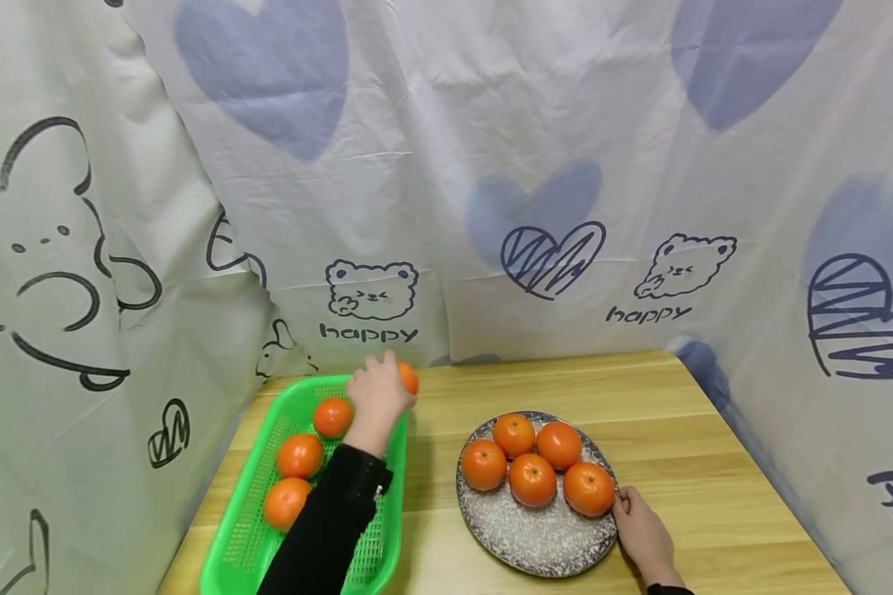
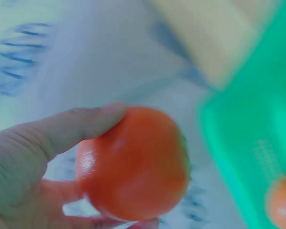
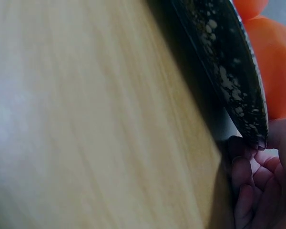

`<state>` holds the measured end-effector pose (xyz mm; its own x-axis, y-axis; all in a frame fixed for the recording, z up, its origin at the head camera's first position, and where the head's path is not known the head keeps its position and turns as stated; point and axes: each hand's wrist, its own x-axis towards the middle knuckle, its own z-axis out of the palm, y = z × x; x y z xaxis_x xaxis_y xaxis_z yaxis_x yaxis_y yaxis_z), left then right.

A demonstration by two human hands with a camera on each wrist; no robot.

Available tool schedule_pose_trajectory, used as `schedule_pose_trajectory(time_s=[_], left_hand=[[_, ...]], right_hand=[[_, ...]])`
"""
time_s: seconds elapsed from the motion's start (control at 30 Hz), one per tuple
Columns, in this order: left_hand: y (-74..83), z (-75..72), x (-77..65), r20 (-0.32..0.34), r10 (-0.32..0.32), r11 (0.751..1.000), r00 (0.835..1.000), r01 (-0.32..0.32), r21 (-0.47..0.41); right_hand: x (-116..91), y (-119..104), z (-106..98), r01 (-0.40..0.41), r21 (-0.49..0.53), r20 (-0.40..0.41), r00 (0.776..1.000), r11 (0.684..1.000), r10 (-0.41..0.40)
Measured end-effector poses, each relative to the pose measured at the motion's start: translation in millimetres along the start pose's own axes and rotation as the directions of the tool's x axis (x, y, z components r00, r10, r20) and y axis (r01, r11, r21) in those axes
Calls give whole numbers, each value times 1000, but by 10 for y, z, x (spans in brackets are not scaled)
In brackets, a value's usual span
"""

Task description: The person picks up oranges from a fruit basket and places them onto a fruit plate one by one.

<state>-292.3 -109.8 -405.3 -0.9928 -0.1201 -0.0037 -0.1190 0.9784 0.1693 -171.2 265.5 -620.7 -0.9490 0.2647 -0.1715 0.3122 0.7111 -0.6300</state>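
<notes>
My left hand (image 1: 379, 392) grips an orange, smooth persimmon (image 1: 408, 378) above the far right corner of the green basket (image 1: 396, 504). In the left wrist view, thumb and fingers wrap around that persimmon (image 2: 136, 164). Three more persimmons (image 1: 301, 456) show inside the basket, partly screened by my left sleeve. Several persimmons (image 1: 532, 480) sit on the speckled grey plate (image 1: 543, 541), grouped toward its far side. At the plate's right edge, my right hand (image 1: 646, 533) pinches the rim, as the right wrist view shows at the dark speckled underside (image 3: 229, 81).
The wooden table (image 1: 685, 446) carries both basket and plate, with a strip of wood between them. White cloth (image 1: 446, 190) printed with hearts and bears hangs behind the table and along both sides.
</notes>
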Motion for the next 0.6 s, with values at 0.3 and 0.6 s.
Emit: schedule_pose_trajectory(time_s=[0.3, 0.6], left_hand=[[691, 112, -744, -443, 371, 879, 816, -463, -117], [1018, 973, -1249, -618, 713, 495, 330, -862, 112]], right_hand=[[-7, -5, -6, -11, 2, -1, 1000, 1000, 11], [-7, 21, -17, 1, -8, -10, 1000, 1000, -1]])
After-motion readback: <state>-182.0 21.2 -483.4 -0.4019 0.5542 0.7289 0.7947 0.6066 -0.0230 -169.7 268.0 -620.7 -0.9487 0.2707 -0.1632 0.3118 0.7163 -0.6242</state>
